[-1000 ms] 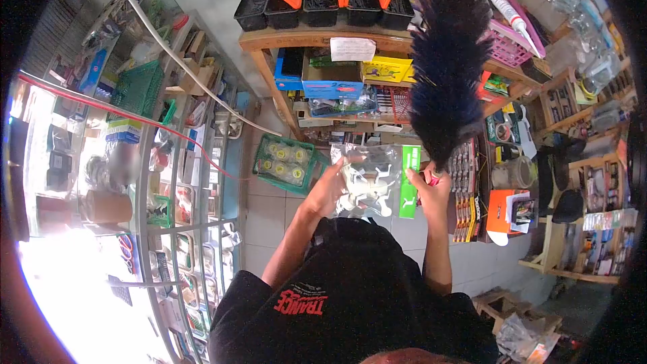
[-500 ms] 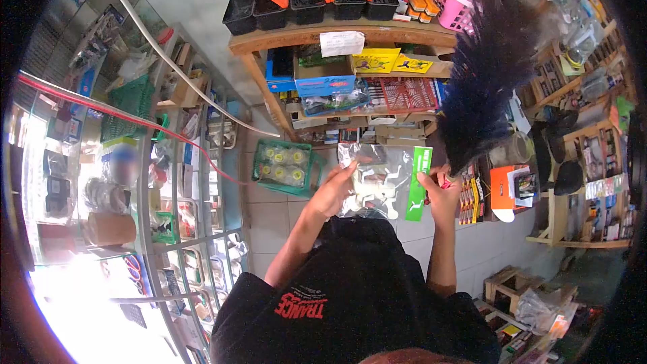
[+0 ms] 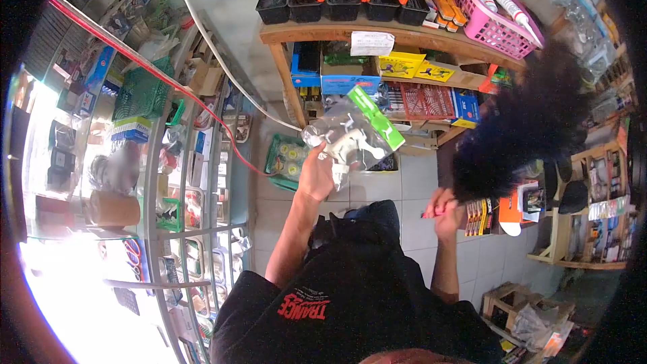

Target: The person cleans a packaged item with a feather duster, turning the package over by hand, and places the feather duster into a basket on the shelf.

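Observation:
My left hand [image 3: 318, 176] is closed on one end of a clear plastic packet [image 3: 360, 145] with white pieces inside and a green header card [image 3: 376, 118]. The packet is tilted, its green card pointing up and to the right. In my right hand [image 3: 445, 216], the fingers are wrapped round the handle of a feather duster [image 3: 502, 135], whose dark, fluffy head rises up and right of the hand. A bit of red shows at my fingers. Packet and right hand are apart. The white pieces look like hooks or brackets, though their exact kind is unclear.
A wooden shelf [image 3: 323, 29] ahead carries black bins [image 3: 306, 3] with orange lids and a pink basket [image 3: 488, 10] of tubes. A green crate [image 3: 273, 162] stands on the tiled floor. Glass shelving [image 3: 158, 182] lines the left; a red-and-white cable [image 3: 182, 87] crosses in front of it.
My left hand has raised the packet and tilted it. My right hand has come away from the green card and moved slightly down with the duster. The view has shifted.

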Demonstrator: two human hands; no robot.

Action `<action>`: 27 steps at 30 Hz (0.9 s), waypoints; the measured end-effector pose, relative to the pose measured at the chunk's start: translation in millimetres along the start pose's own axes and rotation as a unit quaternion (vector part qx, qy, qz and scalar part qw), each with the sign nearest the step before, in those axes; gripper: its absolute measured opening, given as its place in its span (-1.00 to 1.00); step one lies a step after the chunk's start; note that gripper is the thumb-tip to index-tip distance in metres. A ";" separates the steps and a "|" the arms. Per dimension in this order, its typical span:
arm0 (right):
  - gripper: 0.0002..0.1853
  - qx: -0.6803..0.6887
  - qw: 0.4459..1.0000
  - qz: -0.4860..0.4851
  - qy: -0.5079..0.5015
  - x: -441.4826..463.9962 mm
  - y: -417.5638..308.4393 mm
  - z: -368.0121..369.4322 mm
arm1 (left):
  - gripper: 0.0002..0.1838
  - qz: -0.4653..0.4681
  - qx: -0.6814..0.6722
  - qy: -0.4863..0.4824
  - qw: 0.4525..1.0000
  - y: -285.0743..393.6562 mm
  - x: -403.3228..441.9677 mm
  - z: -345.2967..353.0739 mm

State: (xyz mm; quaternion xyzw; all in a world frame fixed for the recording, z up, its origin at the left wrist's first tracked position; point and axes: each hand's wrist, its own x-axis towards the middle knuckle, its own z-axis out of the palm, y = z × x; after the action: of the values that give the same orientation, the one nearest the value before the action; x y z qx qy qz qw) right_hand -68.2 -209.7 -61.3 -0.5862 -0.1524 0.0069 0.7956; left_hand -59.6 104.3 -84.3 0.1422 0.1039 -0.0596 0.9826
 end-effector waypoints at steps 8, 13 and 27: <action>-0.81 -0.060 0.995 0.060 0.060 5.5 1.3 57.2 | -0.47 0.075 0.006 -0.070 0.995 7.5 30.3 -2.2; -0.81 -0.127 0.990 0.045 0.030 -0.1 18.2 50.6 | -0.47 0.067 -0.013 -0.081 0.994 3.1 45.0 1.8; -0.67 -0.257 0.952 0.168 0.011 -14.3 17.3 38.7 | -0.37 0.061 0.099 -0.086 0.989 -0.6 76.3 36.4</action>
State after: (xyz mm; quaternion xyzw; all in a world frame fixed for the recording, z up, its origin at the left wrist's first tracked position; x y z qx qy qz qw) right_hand -88.7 -171.0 -70.5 -0.7879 -0.0399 0.0945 0.6072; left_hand 21.3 86.4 -67.1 0.2396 0.0041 -0.0213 0.9706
